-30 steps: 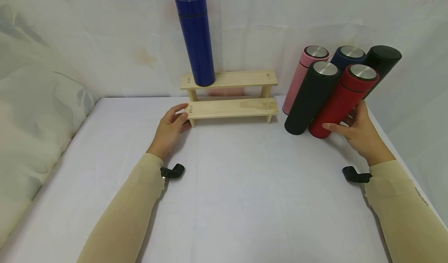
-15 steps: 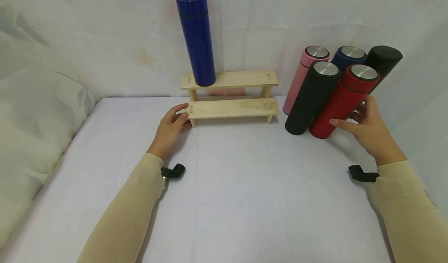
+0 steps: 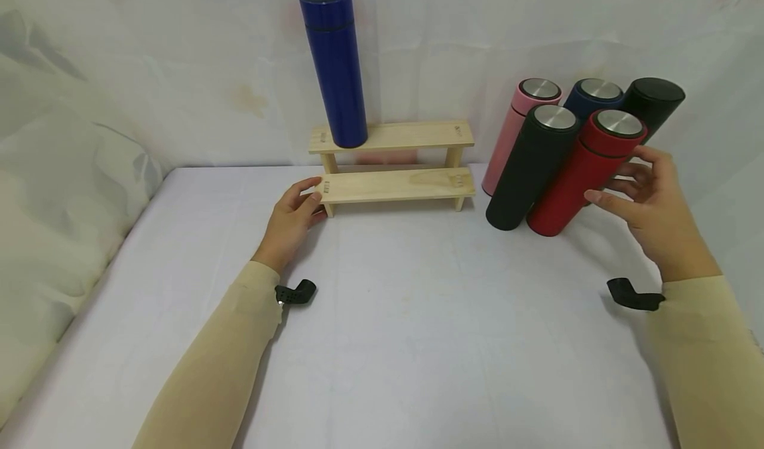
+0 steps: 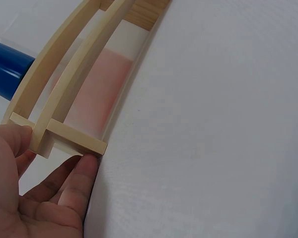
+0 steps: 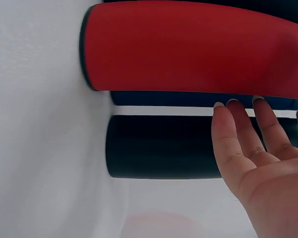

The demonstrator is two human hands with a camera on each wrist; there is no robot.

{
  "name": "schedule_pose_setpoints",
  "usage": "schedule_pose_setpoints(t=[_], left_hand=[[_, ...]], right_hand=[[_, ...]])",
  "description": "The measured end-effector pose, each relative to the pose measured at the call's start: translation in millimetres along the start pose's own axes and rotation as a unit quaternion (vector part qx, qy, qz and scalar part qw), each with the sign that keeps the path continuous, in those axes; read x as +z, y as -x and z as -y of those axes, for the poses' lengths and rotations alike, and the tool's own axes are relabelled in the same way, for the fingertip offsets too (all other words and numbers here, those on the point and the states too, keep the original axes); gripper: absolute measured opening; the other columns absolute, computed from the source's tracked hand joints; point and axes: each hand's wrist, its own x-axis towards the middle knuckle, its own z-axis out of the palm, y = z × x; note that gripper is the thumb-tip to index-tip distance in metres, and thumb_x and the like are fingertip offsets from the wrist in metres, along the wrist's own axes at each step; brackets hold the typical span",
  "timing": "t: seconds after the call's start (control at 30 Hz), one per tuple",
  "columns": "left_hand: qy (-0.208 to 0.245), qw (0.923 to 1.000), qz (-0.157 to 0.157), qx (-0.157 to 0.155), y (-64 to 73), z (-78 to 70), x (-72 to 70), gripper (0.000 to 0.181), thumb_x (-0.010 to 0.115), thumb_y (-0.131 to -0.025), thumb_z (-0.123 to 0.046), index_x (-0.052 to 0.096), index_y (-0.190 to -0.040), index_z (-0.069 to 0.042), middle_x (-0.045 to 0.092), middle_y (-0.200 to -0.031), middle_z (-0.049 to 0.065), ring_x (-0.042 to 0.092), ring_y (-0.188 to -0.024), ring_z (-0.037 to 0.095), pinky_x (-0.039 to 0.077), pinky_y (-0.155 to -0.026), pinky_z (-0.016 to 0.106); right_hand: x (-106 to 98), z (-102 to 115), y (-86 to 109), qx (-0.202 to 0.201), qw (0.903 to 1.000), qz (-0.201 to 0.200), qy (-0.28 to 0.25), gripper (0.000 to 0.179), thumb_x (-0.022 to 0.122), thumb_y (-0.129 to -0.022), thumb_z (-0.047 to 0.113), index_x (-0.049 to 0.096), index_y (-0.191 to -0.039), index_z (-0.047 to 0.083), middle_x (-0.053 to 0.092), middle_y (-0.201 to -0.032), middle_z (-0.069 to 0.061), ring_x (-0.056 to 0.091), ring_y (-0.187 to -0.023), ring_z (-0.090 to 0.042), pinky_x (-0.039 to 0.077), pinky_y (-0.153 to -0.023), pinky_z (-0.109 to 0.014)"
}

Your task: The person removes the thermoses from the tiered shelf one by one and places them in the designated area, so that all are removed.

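Observation:
A two-step wooden stand stands at the back of the table. My left hand holds the left end of its lower step; in the left wrist view the thumb is at the shelf end and the fingers are at the leg. A blue thermos stands upright on the upper step's left part. My right hand is beside the red thermos, thumb and fingers spread loosely along its right side. In the right wrist view, the fingers reach past the black thermos.
Around the red thermos stand a dark green thermos, a pink one, a navy one and a black one. A white cloth covers the table. White fabric hangs behind, with a pale cushion-like bulge at left.
My right hand has moved right and slightly up along the red thermos, its thumb sliding away from the thermos's front. The left hand, stand and thermoses stay in place.

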Motion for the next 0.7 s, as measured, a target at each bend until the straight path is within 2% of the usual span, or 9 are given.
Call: schedule_pose_setpoints(t=[0.1,0.3,0.47,0.7], left_hand=[[-0.001,1.0,0.001,0.0,0.1,-0.3,0.0,0.046,0.057,-0.117,-0.024,0.053,-0.162,-0.016,0.052,-0.152,0.023,0.06,-0.134,0.037,0.052,-0.113,0.041],[-0.004,1.0,0.0,-0.002,-0.3,-0.6,-0.8,0.046,0.057,-0.117,-0.025,0.053,-0.162,-0.017,0.052,-0.153,0.023,0.061,-0.134,0.036,0.053,-0.113,0.04],[-0.004,1.0,-0.005,-0.003,-0.9,0.5,-1.2,0.044,0.056,-0.117,-0.025,0.054,-0.161,-0.019,0.053,-0.153,0.022,0.061,-0.134,0.036,0.054,-0.111,0.039],[-0.004,1.0,-0.005,-0.003,-1.8,2.1,-1.7,0.044,0.057,-0.117,-0.025,0.055,-0.16,-0.02,0.052,-0.153,0.023,0.061,-0.134,0.036,0.055,-0.11,0.038]], right_hand=[[-2,3,1.0,-0.012,0.9994,-0.005,-0.032,0.085,0.077,-0.097,-0.011,0.033,-0.161,0.023,0.052,-0.144,-0.006,0.061,-0.122,-0.018,0.056,-0.089,-0.012],[-3,11,4.0,-0.026,0.9992,-0.029,-0.003,0.084,0.078,-0.098,-0.008,0.035,-0.162,0.023,0.053,-0.144,-0.006,0.06,-0.124,-0.018,0.054,-0.089,-0.011],[-3,17,5.8,-0.047,0.9968,-0.036,-0.053,0.082,0.076,-0.096,-0.014,0.036,-0.161,0.017,0.055,-0.144,-0.009,0.062,-0.122,-0.021,0.055,-0.091,-0.012],[-3,25,10.7,-0.06,0.9939,-0.054,-0.075,0.081,0.075,-0.095,-0.016,0.038,-0.16,0.015,0.058,-0.144,-0.011,0.065,-0.121,-0.022,0.056,-0.092,-0.013]])
